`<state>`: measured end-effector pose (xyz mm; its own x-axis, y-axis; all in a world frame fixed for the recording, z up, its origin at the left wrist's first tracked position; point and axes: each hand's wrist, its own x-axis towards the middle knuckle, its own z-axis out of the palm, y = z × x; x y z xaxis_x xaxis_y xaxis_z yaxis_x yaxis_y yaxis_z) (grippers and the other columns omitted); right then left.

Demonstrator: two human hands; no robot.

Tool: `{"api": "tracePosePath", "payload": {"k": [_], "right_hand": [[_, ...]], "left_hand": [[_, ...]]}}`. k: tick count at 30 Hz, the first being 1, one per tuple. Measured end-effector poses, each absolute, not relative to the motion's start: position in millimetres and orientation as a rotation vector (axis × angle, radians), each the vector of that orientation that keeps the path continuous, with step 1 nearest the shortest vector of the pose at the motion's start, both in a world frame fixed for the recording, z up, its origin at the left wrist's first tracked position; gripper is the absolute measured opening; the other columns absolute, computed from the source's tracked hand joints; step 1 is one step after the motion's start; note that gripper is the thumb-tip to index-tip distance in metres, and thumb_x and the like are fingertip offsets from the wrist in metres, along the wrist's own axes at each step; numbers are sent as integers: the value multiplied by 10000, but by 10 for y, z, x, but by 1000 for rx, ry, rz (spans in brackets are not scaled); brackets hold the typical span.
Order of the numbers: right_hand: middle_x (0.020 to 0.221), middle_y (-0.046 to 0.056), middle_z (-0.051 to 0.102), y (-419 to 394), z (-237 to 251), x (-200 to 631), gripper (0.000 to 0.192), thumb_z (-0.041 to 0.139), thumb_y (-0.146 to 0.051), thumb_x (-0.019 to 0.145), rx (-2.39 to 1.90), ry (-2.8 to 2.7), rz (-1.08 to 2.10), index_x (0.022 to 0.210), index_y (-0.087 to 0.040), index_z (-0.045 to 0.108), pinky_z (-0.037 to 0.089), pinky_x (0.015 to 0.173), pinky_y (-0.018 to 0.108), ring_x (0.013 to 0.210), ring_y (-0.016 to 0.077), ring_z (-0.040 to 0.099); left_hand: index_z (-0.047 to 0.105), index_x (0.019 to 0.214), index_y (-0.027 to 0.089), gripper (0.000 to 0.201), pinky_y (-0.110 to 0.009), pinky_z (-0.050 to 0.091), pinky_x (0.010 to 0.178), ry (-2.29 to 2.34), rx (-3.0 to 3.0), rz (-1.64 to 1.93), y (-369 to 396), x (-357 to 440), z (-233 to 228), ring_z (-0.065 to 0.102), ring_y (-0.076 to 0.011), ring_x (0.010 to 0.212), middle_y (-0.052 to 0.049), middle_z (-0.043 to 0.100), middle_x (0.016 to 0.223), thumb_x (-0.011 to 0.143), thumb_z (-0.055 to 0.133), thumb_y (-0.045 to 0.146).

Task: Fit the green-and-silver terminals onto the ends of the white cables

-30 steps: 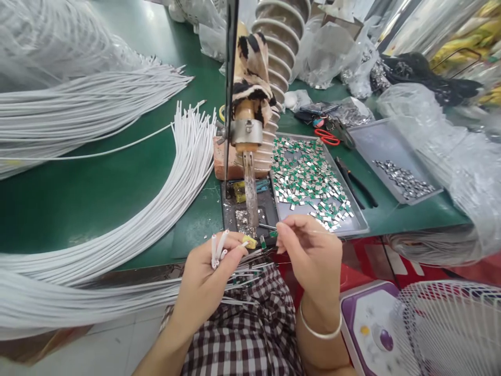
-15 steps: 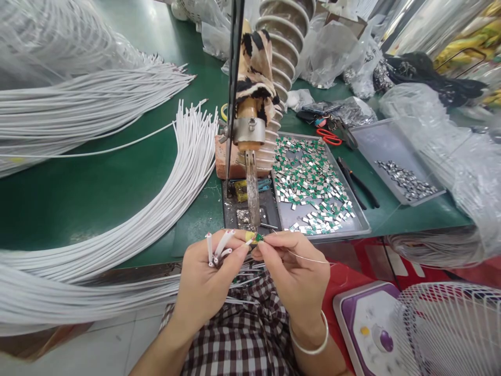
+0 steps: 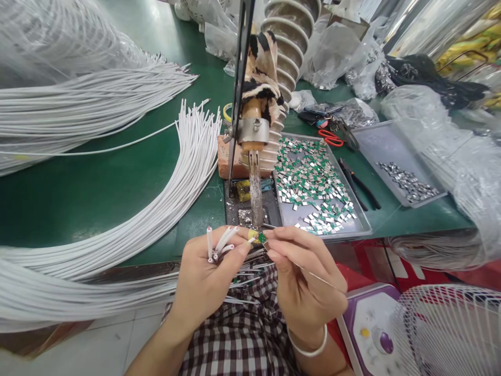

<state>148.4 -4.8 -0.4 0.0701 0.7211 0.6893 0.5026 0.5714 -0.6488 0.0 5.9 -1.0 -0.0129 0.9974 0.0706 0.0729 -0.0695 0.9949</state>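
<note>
Several white cables (image 3: 224,240) are bunched in my left hand (image 3: 205,287), their cut ends sticking up between the fingers. One of them is pinched between thumb and forefinger, its tip pointing right at a small green circuit board (image 3: 262,238). A yellow wrap (image 3: 252,234) covers my left forefinger's tip. My right hand (image 3: 311,279) is closed, with thumb and fingertips on the board's lower right side. A thin silvery wire (image 3: 321,279) runs across the right fingers. Just above and behind the fingertips hangs the soldering iron's tip (image 3: 256,206), pointing down. Whether cable and board touch is too small to tell.
A tray (image 3: 365,230) of small green-and-metal boards stands behind my right hand. Beyond lie pliers (image 3: 362,188), red-handled scissors (image 3: 331,138) and a tray (image 3: 420,201) of metal parts. White cable bundles (image 3: 164,203) cover the left side. A fan (image 3: 450,329) stands at lower right.
My right hand has shifted right and turned, its fingers now extended more over the board. More of the green board shows. The left hand has kept its hold, and the whole view has shifted slightly.
</note>
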Motion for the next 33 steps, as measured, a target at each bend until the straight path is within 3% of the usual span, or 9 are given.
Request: {"api": "tracePosePath", "payload": {"k": [8,15,20,25,29,31,33], "right_hand": [[1054,55,720,-51,57,1459,257,671,-73,900,-1072,-1611,234,1062,-258,746,665,793,328,937,179,737],[1030,46,728,-64,101,1465,225,655,-82,909,-1054,-1584,327,1030,-247,750,642,800,314,923,170,733],[990,48,725,-78,97,1502,173,617,-95,926,-1033,-1551,459,984,-212,730,604,828,317,943,170,715],[744,-7,675,-70,61,1521,225,520,-128,982,-1141,-1534,559,858,-218,685,527,679,278,711,133,636],[683,-15,637,-66,55,1531,336,437,-161,1023,-1264,-1482,533,764,-214,645,492,637,253,651,119,612],[643,-26,607,-60,58,1542,323,487,-207,1013,-1296,-1528,573,718,-209,620,462,589,247,596,111,577],[642,-29,616,-51,61,1548,284,543,-227,990,-1314,-1584,612,715,-207,614,452,584,251,587,111,567]], "left_hand": [[668,656,207,240,-212,488,570,1234,1309,1261,78,1,40,636,-111,630,24,768,842,883,618,146],[693,688,214,218,-225,541,677,1208,1286,1271,41,-10,4,705,-149,764,11,778,866,891,635,158],[702,717,239,215,-206,541,724,1198,1309,1265,31,-23,-25,717,-130,790,51,787,865,893,634,136],[692,714,214,202,-240,518,671,1242,1379,1224,35,-25,-44,703,-153,766,8,784,884,893,626,147],[690,724,205,191,-258,512,711,1257,1449,1216,41,-23,-48,692,-178,844,-29,755,897,891,623,140],[682,707,207,194,-241,495,706,1239,1531,1202,53,-22,-27,671,-183,894,-26,717,825,880,634,134],[667,685,204,205,-223,459,641,1211,1597,1148,66,-22,5,640,-161,820,-16,671,773,878,635,143]]}}
